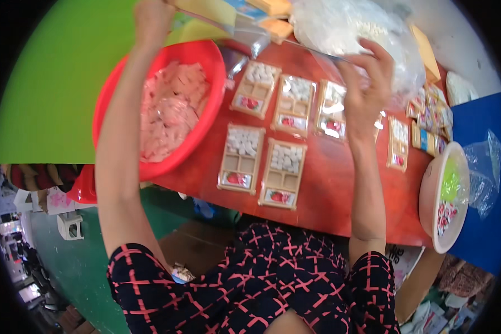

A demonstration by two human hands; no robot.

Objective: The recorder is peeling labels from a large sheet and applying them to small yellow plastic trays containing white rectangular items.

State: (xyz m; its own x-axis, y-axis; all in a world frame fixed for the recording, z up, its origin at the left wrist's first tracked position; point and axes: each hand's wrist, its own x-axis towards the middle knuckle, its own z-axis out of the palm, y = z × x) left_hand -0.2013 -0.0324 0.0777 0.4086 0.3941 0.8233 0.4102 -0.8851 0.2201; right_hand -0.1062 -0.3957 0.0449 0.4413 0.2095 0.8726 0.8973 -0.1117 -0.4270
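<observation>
My left hand [152, 23] is closed at the top, blurred, at one end of a thin clear plastic film [295, 45]. The film stretches across to my right hand [367, 83], whose thumb and fingers pinch its other end. Below it, several small wooden trays [284, 172] with compartments lie on the red table [328, 189]. Each visible tray has small white blocks [286, 158] at one end and a strawberry picture card [279, 197] at the other. My right forearm hides part of the trays behind it.
By my left forearm stands a red basin [217, 83] of pink pieces. A big clear bag [384, 33] of white bits lies at the back. At right are a white basin [428, 195] with small packets, stacked wrapped trays [428, 114] and a blue surface [484, 239].
</observation>
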